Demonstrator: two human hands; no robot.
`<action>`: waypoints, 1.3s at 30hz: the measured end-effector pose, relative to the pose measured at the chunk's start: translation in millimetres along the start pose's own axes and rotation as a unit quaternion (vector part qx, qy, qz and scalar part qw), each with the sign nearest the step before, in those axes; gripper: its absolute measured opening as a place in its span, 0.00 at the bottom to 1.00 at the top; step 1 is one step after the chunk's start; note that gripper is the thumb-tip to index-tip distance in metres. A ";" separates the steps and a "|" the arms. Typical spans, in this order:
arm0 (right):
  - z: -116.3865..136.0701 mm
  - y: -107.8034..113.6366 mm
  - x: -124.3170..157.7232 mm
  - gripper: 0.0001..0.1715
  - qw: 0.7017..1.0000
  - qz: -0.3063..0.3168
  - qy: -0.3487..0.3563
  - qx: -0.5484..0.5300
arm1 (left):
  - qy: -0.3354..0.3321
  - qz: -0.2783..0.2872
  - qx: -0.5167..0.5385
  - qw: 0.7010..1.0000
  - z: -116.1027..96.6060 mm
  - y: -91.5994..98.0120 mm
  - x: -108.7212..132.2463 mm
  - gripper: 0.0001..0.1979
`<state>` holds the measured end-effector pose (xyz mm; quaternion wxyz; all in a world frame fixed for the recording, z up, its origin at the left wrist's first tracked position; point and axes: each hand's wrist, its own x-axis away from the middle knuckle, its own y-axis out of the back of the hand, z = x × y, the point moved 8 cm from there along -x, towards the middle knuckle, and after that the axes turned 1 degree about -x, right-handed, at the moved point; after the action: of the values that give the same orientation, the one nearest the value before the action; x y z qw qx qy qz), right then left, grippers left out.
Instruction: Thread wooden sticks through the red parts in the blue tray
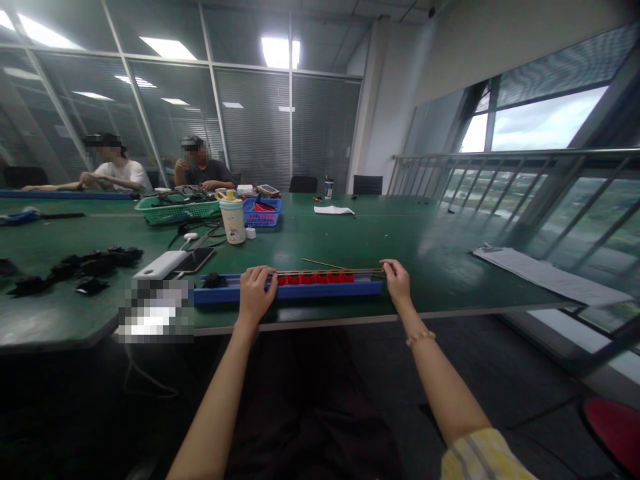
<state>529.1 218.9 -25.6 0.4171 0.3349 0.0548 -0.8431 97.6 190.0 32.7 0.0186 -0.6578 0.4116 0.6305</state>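
Note:
A long blue trough [330,289] lies near the table's front edge, with a row of red pieces [315,279] inside. A small black part [214,280] sits toward its left end. My left hand [257,293] is closed over the trough, its fingers at the left end of a thin brass-coloured rod [330,271]. The rod runs above the red pieces along the far side. At the trough's right end, my right hand [397,280] pinches the other end of the rod. A second thin rod [320,263] lies behind the trough, slanting toward the right hand.
Left of the trough are a white power bank [160,265], a phone [196,260] and several black parts [90,267]. Farther back stand a cup [233,220], a green basket [173,211] and a blue basket [264,215]. A clipboard [545,270] lies right. Two people sit opposite.

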 end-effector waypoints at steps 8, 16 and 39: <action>-1.0 -0.2 -0.2 0.18 1.000 0.001 -0.009 -0.025 | -0.033 0.009 0.021 0.999 -5.5 1.1 -1.5 0.08; -2.3 -1.7 -0.9 0.17 0.999 0.010 0.005 -0.045 | -0.034 0.011 0.037 0.999 -6.8 3.3 -2.2 0.08; -43.6 15.5 -4.3 0.27 0.980 -0.116 -0.079 -0.138 | -0.023 0.020 0.040 0.999 -3.3 1.7 -0.4 0.09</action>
<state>565.1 228.0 -53.6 0.3613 0.1979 0.1758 -0.8941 99.4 187.3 34.6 0.0417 -0.6334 0.4487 0.6291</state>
